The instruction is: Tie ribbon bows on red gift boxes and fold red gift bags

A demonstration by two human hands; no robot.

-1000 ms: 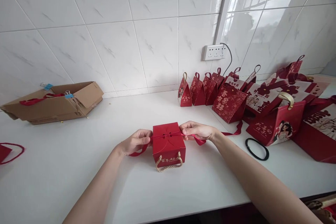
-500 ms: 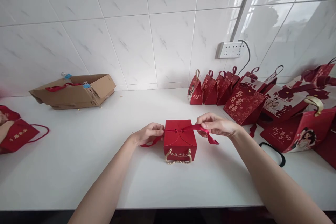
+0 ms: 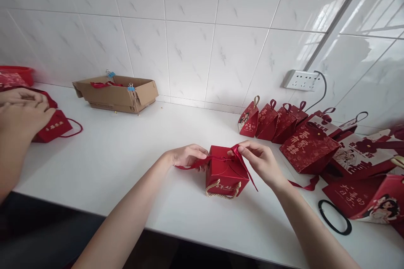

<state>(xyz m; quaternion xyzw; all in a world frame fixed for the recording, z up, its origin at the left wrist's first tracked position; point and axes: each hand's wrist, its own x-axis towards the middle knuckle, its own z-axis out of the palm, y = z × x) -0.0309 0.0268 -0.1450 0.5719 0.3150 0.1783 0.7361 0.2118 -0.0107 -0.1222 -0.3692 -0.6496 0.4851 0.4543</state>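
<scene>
A small red gift box (image 3: 217, 174) with a gold rope handle (image 3: 222, 196) stands upright on the white table, its flaps folded shut on top. A red ribbon (image 3: 217, 158) crosses the lid, with its left end trailing over my left fingers. My left hand (image 3: 189, 156) is curled at the box's left side, around the ribbon; some fingertips are hidden. Above the lid's right side, my right hand (image 3: 257, 157) pinches the ribbon between thumb and fingers, where it folds upward. A tail of it hangs down the box's right side.
Several red gift bags (image 3: 311, 149) crowd the right, with a black ring (image 3: 334, 217) before them. A cardboard box (image 3: 113, 103) holding red ribbon stands at the back left. At far left, another person's hands (image 3: 25, 111) are over a red box (image 3: 53, 128).
My right hand has drawn in over the lid, folding the ribbon upward there. My left fingers have shifted behind the ribbon. The view has turned left, bringing another person's hands into sight.
</scene>
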